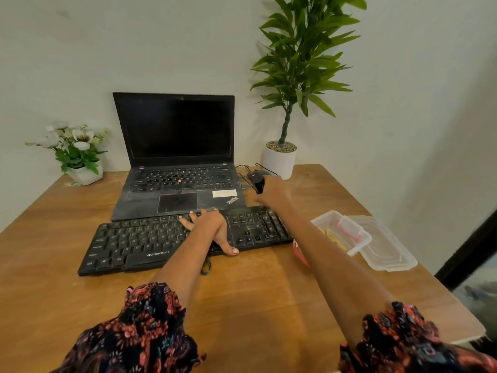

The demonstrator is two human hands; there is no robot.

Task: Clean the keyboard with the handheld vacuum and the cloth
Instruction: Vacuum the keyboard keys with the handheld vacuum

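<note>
Vacuum step looks in hand, judged from the layout. Left hand [212,227] lies flat on the black Zebronics keyboard [150,240], fingers spread across the keys right of centre, thumb hooked over the near edge, steadying it. Right hand [271,193] reaches past the keyboard's far right corner and grips a small black object [258,181], fingers curled round it; likely the handheld vacuum, though it could be a mouse, too small to tell. Cables run from it toward the laptop [177,162], which sits open just behind the keyboard, screen dark.

Keyboard sits on the desk [255,292], angled, visibly dusty around the numpad.

Next move calls for bringing the black object back over the keys, nozzle down, while the left hand holds the board from sliding.

Containers: a clear plastic box [347,232] right of the keyboard, open, holding something yellow, possibly the cloth, and a pink-red piece. Its lid [387,251] lies just beside it, further right. A red item at the keyboard's right end is mostly hidden by the forearm.
</note>
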